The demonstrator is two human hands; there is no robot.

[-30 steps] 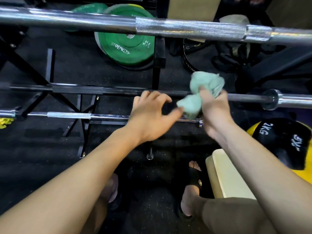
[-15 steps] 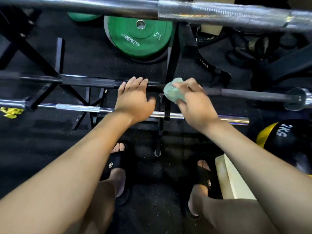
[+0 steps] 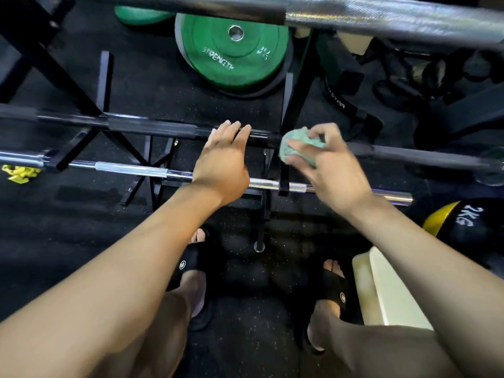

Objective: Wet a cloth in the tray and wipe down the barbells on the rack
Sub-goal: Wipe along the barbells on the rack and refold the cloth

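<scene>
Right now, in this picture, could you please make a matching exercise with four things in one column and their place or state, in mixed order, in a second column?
Things:
1. crumpled pale green cloth
2. round green weight plate
3. long black barbell
4. black and yellow ball marked 2KG

Places or states:
A. lies flat on the floor behind the rack
B. at the right edge, on the floor
C. the left hand rests on it
D. bunched in the right hand

Pairs: 1-D, 2-A, 3-C, 4-B
</scene>
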